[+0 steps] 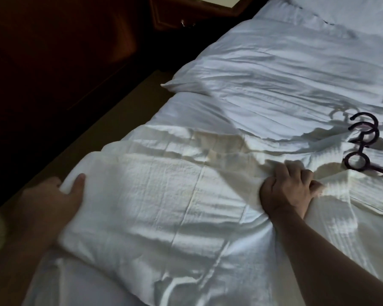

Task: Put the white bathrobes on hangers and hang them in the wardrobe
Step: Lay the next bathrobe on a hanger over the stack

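White bathrobe (155, 195) lies spread on the bed (296, 62); left hand (53, 195) grips its folded edge, right hand (290, 191) bunches its cloth. Lifting could drag bedding or snag the nearby hangers (360, 149).

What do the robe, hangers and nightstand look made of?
Robe: white cotton-like cloth, matte, with a fine ribbed weave; it creases and folds softly.
Hangers: dark and glossy, likely moulded plastic, judging by the thick rounded hooks and rings; lacquered wood is possible.
Nightstand: dark reddish wood, semi-gloss, with moulded trim; the dim light hides any grain.
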Demonstrator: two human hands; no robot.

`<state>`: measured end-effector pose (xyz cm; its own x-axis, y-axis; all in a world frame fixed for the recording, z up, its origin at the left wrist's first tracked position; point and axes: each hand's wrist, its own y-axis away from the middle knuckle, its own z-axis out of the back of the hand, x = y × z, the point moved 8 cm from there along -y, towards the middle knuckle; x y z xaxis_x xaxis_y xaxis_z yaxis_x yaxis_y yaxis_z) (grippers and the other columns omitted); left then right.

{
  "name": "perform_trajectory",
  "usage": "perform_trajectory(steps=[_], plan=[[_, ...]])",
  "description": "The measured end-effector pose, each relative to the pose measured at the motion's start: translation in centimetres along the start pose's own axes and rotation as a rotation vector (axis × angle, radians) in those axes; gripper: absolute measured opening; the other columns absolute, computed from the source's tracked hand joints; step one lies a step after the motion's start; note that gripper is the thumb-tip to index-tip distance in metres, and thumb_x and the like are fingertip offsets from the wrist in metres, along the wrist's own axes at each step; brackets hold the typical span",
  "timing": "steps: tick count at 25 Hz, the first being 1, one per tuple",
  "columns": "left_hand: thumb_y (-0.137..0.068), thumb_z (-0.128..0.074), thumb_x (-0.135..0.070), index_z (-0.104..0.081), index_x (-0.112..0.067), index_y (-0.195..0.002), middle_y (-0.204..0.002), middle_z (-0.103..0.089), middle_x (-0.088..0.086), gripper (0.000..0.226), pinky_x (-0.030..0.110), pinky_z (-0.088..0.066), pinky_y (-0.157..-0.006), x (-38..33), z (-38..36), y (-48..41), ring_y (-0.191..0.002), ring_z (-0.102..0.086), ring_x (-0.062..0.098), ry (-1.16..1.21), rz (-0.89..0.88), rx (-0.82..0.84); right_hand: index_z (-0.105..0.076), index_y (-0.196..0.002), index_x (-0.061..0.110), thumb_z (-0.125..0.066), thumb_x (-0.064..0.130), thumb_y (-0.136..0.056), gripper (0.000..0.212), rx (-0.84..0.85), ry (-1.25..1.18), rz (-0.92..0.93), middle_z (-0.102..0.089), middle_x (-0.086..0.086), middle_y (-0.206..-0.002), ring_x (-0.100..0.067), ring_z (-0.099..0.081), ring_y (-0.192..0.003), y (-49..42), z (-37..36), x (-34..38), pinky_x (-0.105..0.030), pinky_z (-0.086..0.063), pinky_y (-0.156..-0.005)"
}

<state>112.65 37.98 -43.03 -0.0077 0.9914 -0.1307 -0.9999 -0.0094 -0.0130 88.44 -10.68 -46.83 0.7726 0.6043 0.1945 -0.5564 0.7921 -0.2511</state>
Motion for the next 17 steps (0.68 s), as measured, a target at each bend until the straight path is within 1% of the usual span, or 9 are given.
perform_trajectory(steps=[2,4,6,9,11,12,14,15,17], plan=[[-0.082,-0.022,-0.091,-0.051,-0.019,-0.080,-0.071,-0.058,0.014,0.078,0.047,-0.056,-0.068,1.3,-0.4,-0.5,-0.064,-0.059,0.039,-0.048,0.017,-0.026,-0.061,-0.091,0.015,-0.044,0.026,-0.076,0.025,0.010,0.004,-0.004,-0.059,-0.009,-0.106,-0.034,-0.040,-0.105,-0.1,-0.1,0.0,-0.060,-0.026,-0.102],[-0.082,-0.029,-0.088,-0.056,-0.013,-0.100,-0.087,-0.064,0.023,0.081,0.054,-0.057,-0.075,1.9,-0.9,0.0,-0.077,-0.063,0.047,-0.026,0.114,-0.018,-0.060,-0.089,0.015,-0.043,0.027,-0.076,0.025,0.016,0.011,-0.006,-0.058,-0.009,-0.104,-0.034,-0.040,-0.105,-0.1,-0.2,-0.1,-0.059,-0.025,-0.102],[-0.083,-0.038,-0.082,-0.054,-0.012,-0.116,-0.103,-0.064,0.026,0.079,0.061,-0.055,-0.082,2.5,-1.2,-0.1,-0.090,-0.063,0.051,0.076,0.203,0.003,-0.059,-0.087,0.015,-0.042,0.026,-0.076,0.023,0.008,0.019,-0.012,-0.057,-0.009,-0.102,-0.034,-0.040,-0.104,-0.1,-0.2,-0.2,-0.058,-0.025,-0.102],[-0.078,-0.032,-0.085,-0.059,-0.007,-0.115,-0.106,-0.065,0.026,0.091,0.060,-0.054,-0.086,3.4,-2.0,0.1,-0.094,-0.063,0.049,0.095,0.257,0.100,-0.058,-0.086,0.014,-0.043,0.025,-0.076,0.021,-0.002,0.014,-0.007,-0.057,-0.011,-0.100,-0.034,-0.039,-0.102,-0.1,-0.2,-0.1,-0.057,-0.023,-0.101],[-0.077,-0.030,-0.082,-0.059,-0.006,-0.114,-0.105,-0.064,0.027,0.090,0.058,-0.054,-0.085,2.7,-1.6,0.8,-0.093,-0.063,0.048,-0.014,0.210,0.107,-0.059,-0.087,0.013,-0.043,0.025,-0.076,0.022,0.001,0.015,-0.012,-0.057,-0.011,-0.101,-0.034,-0.039,-0.103,-0.2,-0.2,-0.1,-0.055,-0.021,-0.100],[-0.079,-0.038,-0.075,-0.056,-0.008,-0.118,-0.107,-0.061,0.028,0.080,0.059,-0.053,-0.086,1.4,-0.8,1.3,-0.095,-0.062,0.049,-0.050,0.185,0.098,-0.059,-0.088,0.013,-0.043,0.025,-0.076,0.023,0.002,0.020,-0.015,-0.058,-0.011,-0.101,-0.035,-0.039,-0.103,-0.2,-0.3,-0.2,-0.055,-0.021,-0.099],[-0.082,-0.063,-0.044,-0.047,-0.013,-0.134,-0.123,-0.052,0.026,0.063,0.060,-0.050,-0.089,-2.5,1.1,1.6,-0.108,-0.054,0.048,-0.055,0.092,0.055,-0.060,-0.088,0.014,-0.044,0.024,-0.076,0.022,0.002,0.032,-0.011,-0.058,-0.011,-0.101,-0.035,-0.040,-0.104,-0.1,-0.3,-0.2,-0.055,-0.022,-0.100],[-0.082,-0.068,-0.031,-0.044,-0.015,-0.140,-0.131,-0.048,0.024,0.065,0.059,-0.048,-0.091,-5.2,1.7,1.4,-0.115,-0.050,0.048,-0.026,-0.008,0.034,-0.060,-0.089,0.014,-0.044,0.024,-0.076,0.022,0.001,0.034,-0.010,-0.058,-0.011,-0.101,-0.035,-0.040,-0.104,-0.1,-0.3,-0.2,-0.054,-0.022,-0.100],[-0.087,-0.062,-0.024,-0.047,-0.017,-0.143,-0.136,-0.051,0.018,0.057,0.056,-0.047,-0.095,-11.1,1.7,1.1,-0.122,-0.050,0.040,0.113,-0.245,0.036,-0.060,-0.090,0.014,-0.045,0.024,-0.077,0.023,-0.003,0.027,-0.013,-0.058,-0.011,-0.101,-0.035,-0.040,-0.104,-0.1,-0.3,-0.2,-0.054,-0.020,-0.100]])
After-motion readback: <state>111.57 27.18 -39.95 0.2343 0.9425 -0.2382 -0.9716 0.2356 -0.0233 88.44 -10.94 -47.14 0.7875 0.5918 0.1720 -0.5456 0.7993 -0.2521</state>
